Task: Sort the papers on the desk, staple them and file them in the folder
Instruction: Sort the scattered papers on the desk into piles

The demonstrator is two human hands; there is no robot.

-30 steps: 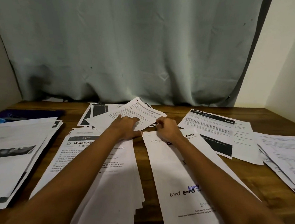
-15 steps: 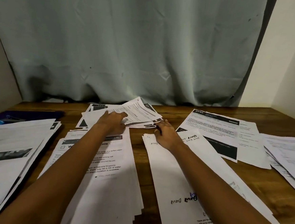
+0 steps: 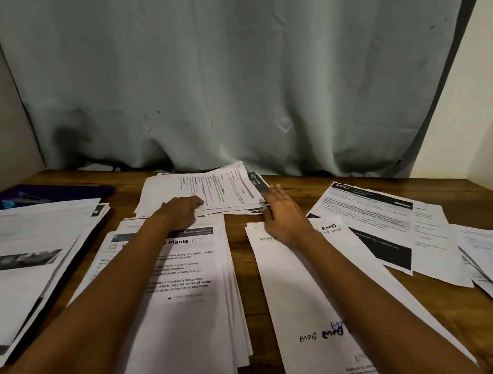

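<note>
Several piles of printed papers cover the wooden desk point(image 3: 322, 185). A far pile of papers point(image 3: 227, 189) lies at the back centre, fanned slightly. My left hand point(image 3: 178, 212) sits at its front edge with bent fingers over the top sheets. At the pile's right side my right hand point(image 3: 281, 216) touches the edges with straight fingers. Under my left forearm lies a pile headed "Plants" point(image 3: 189, 300). A long sheet with handwriting point(image 3: 304, 294) is under my right forearm. A dark blue folder point(image 3: 62, 191) lies at the far left, partly covered by papers. No stapler is in view.
A thick pile with a dark photo point(image 3: 22, 251) fills the left side. A sheet marked 2692 with black bars point(image 3: 384, 224) and another pile point(image 3: 487, 256) lie at the right. A grey-green curtain point(image 3: 218, 81) hangs behind the desk, with walls on both sides.
The far pile's loose top sheet has been drawn in over the rest. My left hand shifted to the pile's front edge and my right hand's fingers straightened against its right side.
</note>
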